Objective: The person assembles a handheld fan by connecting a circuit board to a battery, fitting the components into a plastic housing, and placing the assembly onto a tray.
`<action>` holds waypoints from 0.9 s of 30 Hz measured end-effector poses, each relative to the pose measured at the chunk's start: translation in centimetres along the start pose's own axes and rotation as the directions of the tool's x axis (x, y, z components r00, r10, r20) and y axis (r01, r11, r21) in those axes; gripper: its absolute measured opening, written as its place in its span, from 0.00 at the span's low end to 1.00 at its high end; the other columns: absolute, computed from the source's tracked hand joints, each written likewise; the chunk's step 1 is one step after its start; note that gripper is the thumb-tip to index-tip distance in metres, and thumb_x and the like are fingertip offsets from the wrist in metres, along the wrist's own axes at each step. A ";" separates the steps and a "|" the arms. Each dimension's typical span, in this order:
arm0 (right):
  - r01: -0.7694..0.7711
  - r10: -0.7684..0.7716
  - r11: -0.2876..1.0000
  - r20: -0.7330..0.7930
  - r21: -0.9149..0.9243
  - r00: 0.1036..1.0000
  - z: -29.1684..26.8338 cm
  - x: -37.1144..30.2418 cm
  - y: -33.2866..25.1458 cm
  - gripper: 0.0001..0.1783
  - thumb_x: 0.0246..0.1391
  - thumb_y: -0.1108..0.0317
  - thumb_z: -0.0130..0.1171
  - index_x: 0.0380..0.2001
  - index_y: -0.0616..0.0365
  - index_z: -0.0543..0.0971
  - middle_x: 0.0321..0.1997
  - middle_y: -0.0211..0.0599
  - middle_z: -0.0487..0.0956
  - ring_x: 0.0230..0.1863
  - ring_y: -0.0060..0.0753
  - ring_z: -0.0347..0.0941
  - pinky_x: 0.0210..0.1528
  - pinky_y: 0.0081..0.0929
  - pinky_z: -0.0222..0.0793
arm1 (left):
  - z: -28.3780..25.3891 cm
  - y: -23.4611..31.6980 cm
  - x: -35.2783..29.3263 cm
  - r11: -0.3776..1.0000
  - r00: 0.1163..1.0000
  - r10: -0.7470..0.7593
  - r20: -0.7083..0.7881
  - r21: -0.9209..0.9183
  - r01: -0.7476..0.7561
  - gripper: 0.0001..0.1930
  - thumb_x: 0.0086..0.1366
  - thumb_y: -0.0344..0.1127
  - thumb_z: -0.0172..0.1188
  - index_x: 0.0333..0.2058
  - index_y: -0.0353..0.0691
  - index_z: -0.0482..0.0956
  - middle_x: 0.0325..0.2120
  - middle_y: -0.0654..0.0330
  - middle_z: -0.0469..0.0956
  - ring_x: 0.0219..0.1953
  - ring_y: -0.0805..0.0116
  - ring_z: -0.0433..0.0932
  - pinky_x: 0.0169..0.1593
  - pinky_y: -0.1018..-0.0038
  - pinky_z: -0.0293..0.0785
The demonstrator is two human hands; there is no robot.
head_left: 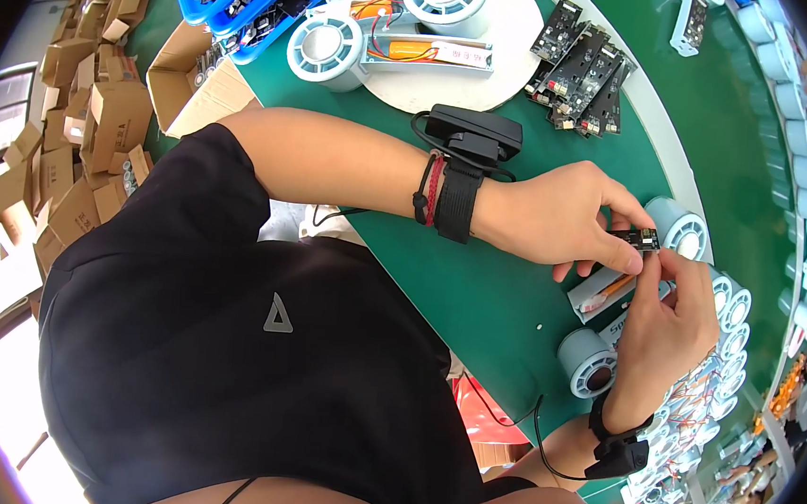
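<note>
— Where was the small circuit board (640, 239), and who held it?

— Both hands held it, just above the grey assembly (609, 292) lying on the green table (477, 286). The left hand (558, 217) had its fingers closed around the board's near end; the right hand (668, 320) pinched the far end between thumb and forefinger.

— Was there free room around the assembly?

— Toward the person, yes: an open stretch of green surface. On the far side of the assembly a tight row of white round housings (730, 316) followed the curved table edge. The stack of dark boards (583, 77) and the white round tray (497, 32) lay well apart from it.
</note>
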State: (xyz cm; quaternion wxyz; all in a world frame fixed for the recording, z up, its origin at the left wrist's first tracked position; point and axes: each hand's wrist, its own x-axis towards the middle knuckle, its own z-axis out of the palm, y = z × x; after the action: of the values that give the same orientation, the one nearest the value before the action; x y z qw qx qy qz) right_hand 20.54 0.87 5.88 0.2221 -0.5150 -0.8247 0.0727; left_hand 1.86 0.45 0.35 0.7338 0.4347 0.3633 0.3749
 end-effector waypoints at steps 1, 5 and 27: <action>0.004 -0.004 1.000 0.005 0.002 1.000 0.0 0.0 0.0 0.05 0.50 0.76 0.69 0.31 0.60 0.82 0.25 0.32 0.77 0.20 0.27 0.68 0.23 0.25 0.62 | 0.1 0.0 0.0 1.000 1.000 -0.006 -0.010 -0.002 0.006 0.29 0.64 0.43 0.70 0.58 0.30 0.77 0.40 0.58 0.76 0.24 0.76 0.78 0.20 0.79 0.75; -0.014 0.014 1.000 0.008 0.027 1.000 -0.1 0.0 0.0 0.05 0.51 0.76 0.68 0.32 0.60 0.82 0.25 0.32 0.76 0.20 0.26 0.67 0.24 0.24 0.62 | 0.2 0.0 0.0 1.000 1.000 0.014 -0.022 -0.005 -0.015 0.29 0.64 0.44 0.71 0.58 0.30 0.77 0.39 0.58 0.76 0.22 0.76 0.78 0.19 0.79 0.74; -0.119 0.107 0.989 0.135 0.085 0.985 -4.6 0.1 -0.2 0.10 0.49 0.82 0.67 0.37 0.62 0.82 0.35 0.37 0.78 0.27 0.33 0.76 0.28 0.25 0.70 | -1.0 -0.6 1.4 0.986 0.984 0.111 0.140 0.106 -0.126 0.22 0.68 0.39 0.66 0.54 0.29 0.77 0.41 0.59 0.81 0.34 0.76 0.80 0.38 0.76 0.80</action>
State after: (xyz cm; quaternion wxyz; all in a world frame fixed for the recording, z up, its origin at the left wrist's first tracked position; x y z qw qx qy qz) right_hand 22.42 0.36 10.05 0.1871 -0.5443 -0.8025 0.1571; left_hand 1.82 1.84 -0.84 0.7067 0.5212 0.3075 0.3665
